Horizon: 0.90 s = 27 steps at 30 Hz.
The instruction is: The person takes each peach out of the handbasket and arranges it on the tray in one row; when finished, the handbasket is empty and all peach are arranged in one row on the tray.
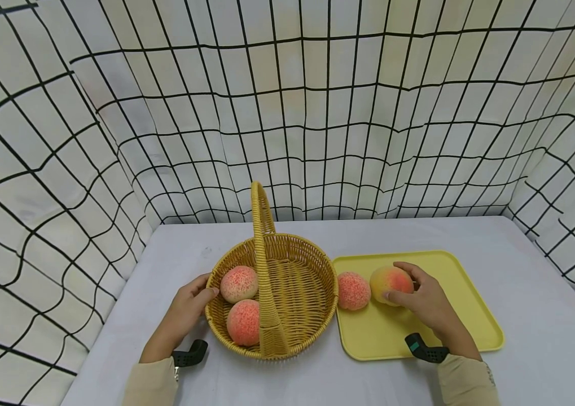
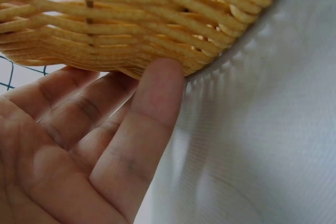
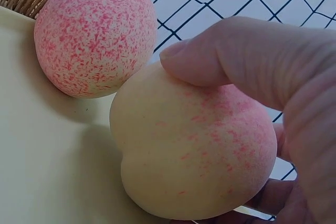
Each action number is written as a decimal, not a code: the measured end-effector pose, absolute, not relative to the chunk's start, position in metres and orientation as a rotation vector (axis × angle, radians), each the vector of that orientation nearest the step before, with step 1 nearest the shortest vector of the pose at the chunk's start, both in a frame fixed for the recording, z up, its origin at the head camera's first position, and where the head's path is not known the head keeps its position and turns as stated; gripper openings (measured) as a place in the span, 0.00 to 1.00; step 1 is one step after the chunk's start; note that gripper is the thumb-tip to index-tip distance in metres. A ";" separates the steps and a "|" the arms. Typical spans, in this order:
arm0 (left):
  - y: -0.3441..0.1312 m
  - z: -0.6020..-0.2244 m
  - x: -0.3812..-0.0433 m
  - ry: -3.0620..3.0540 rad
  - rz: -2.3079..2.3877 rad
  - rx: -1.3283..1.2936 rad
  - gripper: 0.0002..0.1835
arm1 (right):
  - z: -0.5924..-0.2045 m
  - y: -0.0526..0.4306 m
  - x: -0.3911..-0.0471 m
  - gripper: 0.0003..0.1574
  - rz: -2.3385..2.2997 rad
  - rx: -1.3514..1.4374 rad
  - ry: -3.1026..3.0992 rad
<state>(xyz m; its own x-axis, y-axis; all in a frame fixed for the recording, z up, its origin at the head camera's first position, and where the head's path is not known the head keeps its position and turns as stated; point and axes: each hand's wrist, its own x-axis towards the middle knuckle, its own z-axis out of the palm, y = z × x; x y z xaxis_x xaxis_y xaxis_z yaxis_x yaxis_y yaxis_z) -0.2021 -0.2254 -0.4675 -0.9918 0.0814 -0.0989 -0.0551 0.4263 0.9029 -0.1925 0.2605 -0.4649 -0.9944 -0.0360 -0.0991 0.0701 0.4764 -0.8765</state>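
Note:
My left hand [image 1: 189, 307] is at the left rim of a woven wicker basket [image 1: 294, 293]. In the left wrist view the thumb lies against the basket's weave [image 2: 131, 30], and the other fingertips are hidden behind its edge. Two pinkish peaches [image 1: 239, 283] sit in the basket's left part, left of the handle. With thumb and fingers spread around it, my right hand [image 1: 426, 299] grips a yellow-and-pink peach [image 3: 184, 145] over the yellow tray [image 1: 470, 327]. Just left of it, a speckled pink peach [image 3: 94, 35] lies on the tray's left side, beside the basket.
The basket's tall arched handle [image 1: 262, 242] rises above its middle. White cloth covers the table [image 1: 175, 248]. Behind and on both sides hang white sheets with black netting [image 1: 312, 141]. A black band [image 1: 426, 348] is on each wrist.

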 end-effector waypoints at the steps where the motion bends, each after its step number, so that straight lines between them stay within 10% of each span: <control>1: -0.225 -0.468 -0.202 2.543 1.618 0.023 0.28 | -0.465 0.261 -0.193 0.51 -1.555 0.030 2.609; 27: -0.225 -0.468 -0.202 2.535 1.629 0.022 0.28 | -0.463 0.261 -0.192 0.51 -1.561 0.003 2.599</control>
<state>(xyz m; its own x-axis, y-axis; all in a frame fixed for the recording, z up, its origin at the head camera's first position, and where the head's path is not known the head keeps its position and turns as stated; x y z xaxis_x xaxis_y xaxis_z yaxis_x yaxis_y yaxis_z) -0.2022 -0.2250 -0.4679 -0.9917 0.0814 -0.0992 -0.0565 0.4178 0.9068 -0.1917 0.2606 -0.4632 -0.9940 -0.0543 -0.0949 0.0582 0.4715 -0.8799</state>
